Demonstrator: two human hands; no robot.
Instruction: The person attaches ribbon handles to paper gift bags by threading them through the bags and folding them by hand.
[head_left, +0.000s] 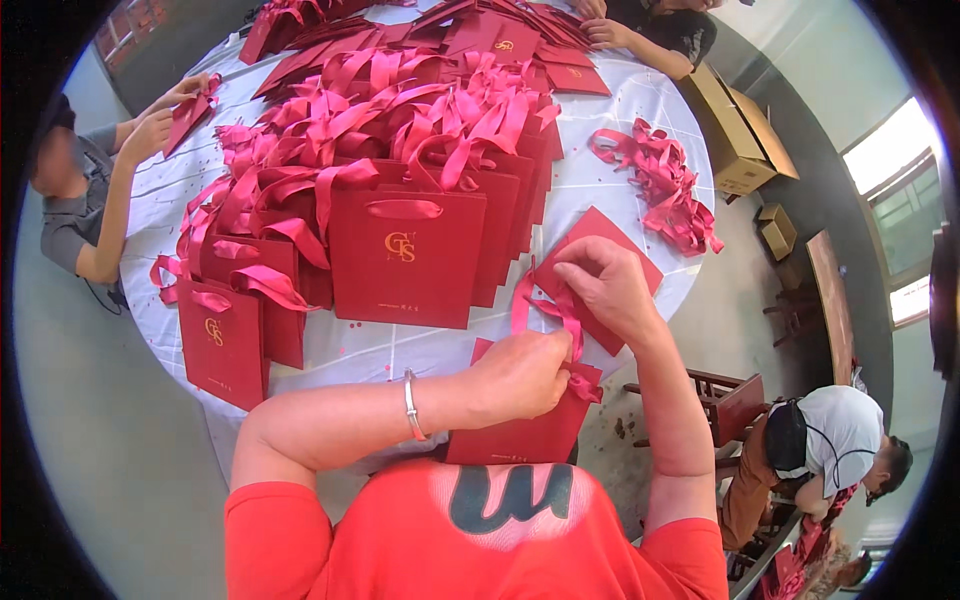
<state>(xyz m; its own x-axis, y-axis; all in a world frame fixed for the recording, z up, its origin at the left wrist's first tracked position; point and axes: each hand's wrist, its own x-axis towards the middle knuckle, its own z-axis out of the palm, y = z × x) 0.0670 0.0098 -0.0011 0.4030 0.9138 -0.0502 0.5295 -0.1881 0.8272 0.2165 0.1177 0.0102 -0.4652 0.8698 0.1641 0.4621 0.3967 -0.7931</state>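
Observation:
A dark red paper gift bag (520,432) lies at the table's near edge, close to my body. My left hand (528,375) is closed at its top edge, pinching a pink ribbon (522,300) that rises from the bag. Above it, my right hand (608,288) has thumb and fingers pinched together near the upper part of that ribbon; its fingertips partly hide the ribbon. A short pink ribbon end (584,388) sticks out beside my left fingers. Under my right hand lies another flat red bag (645,268), turned cornerwise.
Many standing red bags with pink ribbon handles (408,260) crowd the round white-covered table (390,350). Loose ribbons (665,195) lie at the right. Flat bags (575,78) are heaped at the far side. Co-workers (85,195) sit around; cardboard boxes (735,140) stand beyond the table.

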